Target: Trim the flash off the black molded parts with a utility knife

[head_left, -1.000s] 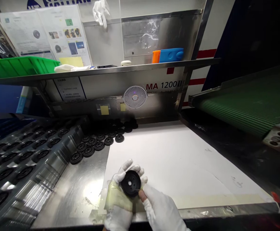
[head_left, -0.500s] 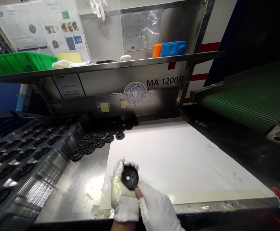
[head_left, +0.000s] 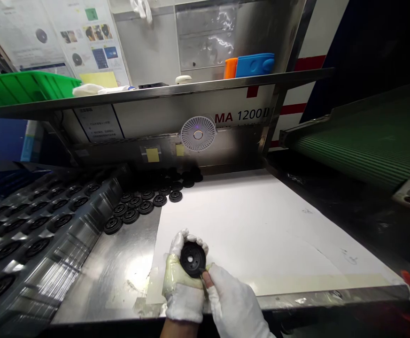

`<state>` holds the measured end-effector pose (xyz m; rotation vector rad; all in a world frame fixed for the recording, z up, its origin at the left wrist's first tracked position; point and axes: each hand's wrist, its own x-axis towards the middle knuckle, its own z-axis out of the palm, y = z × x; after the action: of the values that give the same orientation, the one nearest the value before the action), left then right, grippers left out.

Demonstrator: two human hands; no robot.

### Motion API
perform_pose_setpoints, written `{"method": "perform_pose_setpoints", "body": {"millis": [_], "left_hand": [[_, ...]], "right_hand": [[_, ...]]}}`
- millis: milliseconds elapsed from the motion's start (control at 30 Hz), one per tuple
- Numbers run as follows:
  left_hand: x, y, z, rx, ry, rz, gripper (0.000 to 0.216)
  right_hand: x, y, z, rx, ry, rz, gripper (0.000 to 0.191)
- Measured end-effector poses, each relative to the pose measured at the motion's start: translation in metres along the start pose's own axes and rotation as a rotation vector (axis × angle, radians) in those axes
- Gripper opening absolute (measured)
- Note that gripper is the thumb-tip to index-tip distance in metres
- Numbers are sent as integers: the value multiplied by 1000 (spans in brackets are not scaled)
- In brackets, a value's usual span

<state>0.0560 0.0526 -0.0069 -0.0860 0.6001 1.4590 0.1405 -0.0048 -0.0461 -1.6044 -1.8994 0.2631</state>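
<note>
My left hand [head_left: 181, 274], in a white glove with a pale yellowish wrap over it, is closed around a round black disc with a raised rim and a small central hole [head_left: 195, 265], its hollow face turned up to me. My right hand [head_left: 235, 300], gloved in white with the thumb tip bare, meets the left at the disc's lower right rim; whether anything thin is pinched there, I cannot tell.

I hold the disc above the near left part of a large white paper sheet [head_left: 247, 225], my landmark. I judge this piece to be mid-way through rim work; how much of its edge is done doesn't show.

By the sheet's far left corner sit rows of loose black ridged discs [head_left: 145, 207], out of my hands. Farther left of the sheet, a stack of clear plastic trays [head_left: 74, 244] carries more discs in its top pockets. Which group is finished and which is left, I cannot say. Beyond the sheet's far edge is a round white fan [head_left: 198, 134]; to its right, a green ribbed belt [head_left: 359, 145].
</note>
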Motion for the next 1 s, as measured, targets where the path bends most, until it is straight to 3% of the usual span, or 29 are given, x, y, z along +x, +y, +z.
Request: {"method": "perform_pose_setpoints", "body": {"millis": [100, 267, 433, 533, 633, 700, 867, 1000], "left_hand": [[-2, -1, 0, 10, 8, 53, 10], [-5, 4, -6, 166, -68, -87, 31], [-1, 1, -1, 15, -31, -48, 9], [1, -1, 2, -16, 43, 0, 12], [-2, 0, 0, 73, 20, 47, 22], [-5, 2, -2, 140, -6, 4, 26], [-4, 3, -7, 100, -90, -29, 13], [1, -2, -1, 42, 13, 18, 7]], "right_hand": [[-1, -2, 1, -43, -2, -17, 29], [0, 3, -8, 35, -58, 38, 26], [-3, 3, -6, 47, -69, 83, 27], [-3, -2, -2, 19, -42, 39, 29], [-2, -3, -1, -5, -22, 17, 30], [-1, -2, -3, 3, -22, 20, 29], [-2, 4, -7, 66, -67, 100, 25], [-6, 1, 0, 30, -44, 68, 27]]}}
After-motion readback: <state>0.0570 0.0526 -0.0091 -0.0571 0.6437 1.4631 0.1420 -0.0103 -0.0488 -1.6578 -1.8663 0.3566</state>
